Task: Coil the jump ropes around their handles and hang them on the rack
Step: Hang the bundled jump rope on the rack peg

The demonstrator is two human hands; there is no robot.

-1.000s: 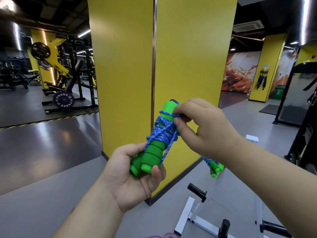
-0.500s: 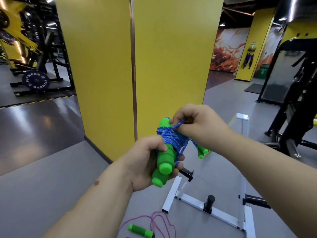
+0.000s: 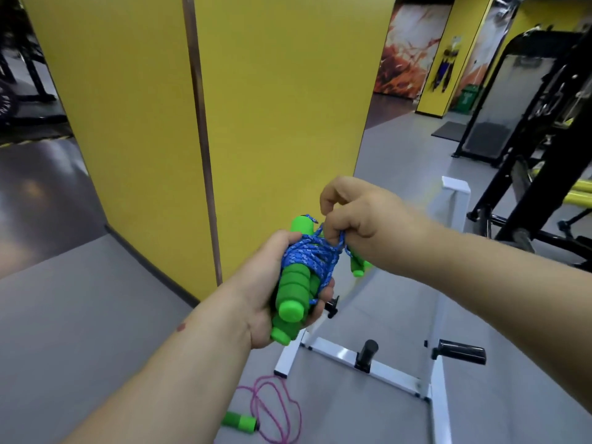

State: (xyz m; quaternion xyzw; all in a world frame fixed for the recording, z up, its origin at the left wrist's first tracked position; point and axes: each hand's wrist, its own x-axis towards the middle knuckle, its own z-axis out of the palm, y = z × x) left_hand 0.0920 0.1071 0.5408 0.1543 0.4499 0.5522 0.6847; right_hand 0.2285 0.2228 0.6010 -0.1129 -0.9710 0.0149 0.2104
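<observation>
My left hand [image 3: 272, 293] grips two green foam handles [image 3: 293, 298] held side by side, with a blue jump rope [image 3: 307, 257] coiled around their upper half. My right hand [image 3: 358, 216] pinches a strand of that blue rope just right of the handles' top. Below my right wrist another coiled rope's green handles [image 3: 357, 267] hang, partly hidden. A pink jump rope [image 3: 275, 408] with a green handle [image 3: 240, 421] lies loose on the grey floor. The white rack [image 3: 378, 366] stands low on the floor, with black pegs [image 3: 366, 349] sticking up from its bar.
A big yellow pillar [image 3: 256, 107] rises right behind my hands. Black gym machines [image 3: 544, 149] stand at the right, with more equipment at the far left. Grey floor [image 3: 80, 309] stretches to the left of the rack.
The view has tilted further down, showing more of the rack and the pink rope. My hands stay on the blue rope bundle, the right hand still working the strand near the top.
</observation>
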